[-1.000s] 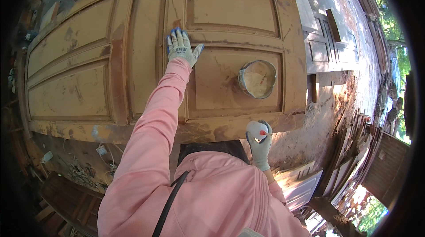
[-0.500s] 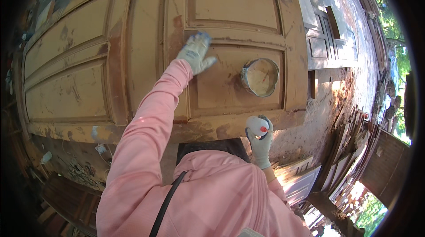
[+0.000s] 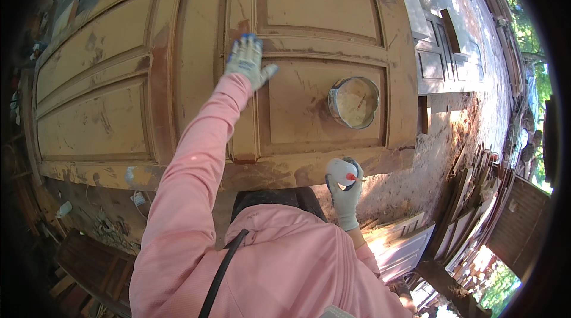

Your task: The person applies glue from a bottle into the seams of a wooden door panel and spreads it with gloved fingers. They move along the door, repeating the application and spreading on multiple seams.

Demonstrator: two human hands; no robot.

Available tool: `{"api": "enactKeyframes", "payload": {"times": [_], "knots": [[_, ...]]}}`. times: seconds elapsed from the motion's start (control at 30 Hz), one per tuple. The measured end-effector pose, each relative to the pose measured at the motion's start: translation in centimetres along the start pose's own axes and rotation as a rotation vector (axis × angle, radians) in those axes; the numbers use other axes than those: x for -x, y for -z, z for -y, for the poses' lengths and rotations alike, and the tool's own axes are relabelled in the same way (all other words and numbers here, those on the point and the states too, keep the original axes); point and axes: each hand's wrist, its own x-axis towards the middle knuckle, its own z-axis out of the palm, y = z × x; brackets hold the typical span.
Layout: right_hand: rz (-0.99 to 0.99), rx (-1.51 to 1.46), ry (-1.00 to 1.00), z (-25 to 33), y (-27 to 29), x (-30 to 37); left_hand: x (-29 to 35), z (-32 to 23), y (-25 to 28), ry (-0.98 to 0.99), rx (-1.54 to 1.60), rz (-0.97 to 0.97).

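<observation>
L hand shifted left across door vs. earlier.

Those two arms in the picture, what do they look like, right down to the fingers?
The left sleeve is long, pink and wrinkly. The left glove is pale grey-white, with blue fingertips and a small dark print on its back. The right glove is pale too, with dark blue patches. The right sleeve is pink and stops short of it.
</observation>
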Motion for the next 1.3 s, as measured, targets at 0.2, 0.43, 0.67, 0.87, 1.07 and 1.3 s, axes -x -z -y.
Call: {"api": "enactKeyframes", "payload": {"times": [0.2,0.43,0.67,0.87,1.07,1.3], "knots": [[0.025,-0.008,0.042,1.6,-2.4,-0.7,1.8,-0.9,-0.6,-0.307,0.138,-0.001],[0.000,0.041,0.144,3.4,-6.0,-2.4,-4.5,9.6,-0.7,0.079,-0.019,-0.033],[-0.047,-0.012,0.065,5.9,-10.7,-3.7,-5.3,16.0,-2.9,0.231,0.067,0.046],[-0.021,0.095,0.128,7.4,-16.7,-9.7,-4.8,15.4,1.0,0.184,0.115,0.258],[0.071,0.222,0.150,8.8,-20.6,-14.5,-4.9,15.5,1.3,0.141,0.123,0.318],[0.127,0.332,0.116,10.1,-22.0,-15.6,-4.9,15.6,1.5,0.098,0.142,0.348]]}}
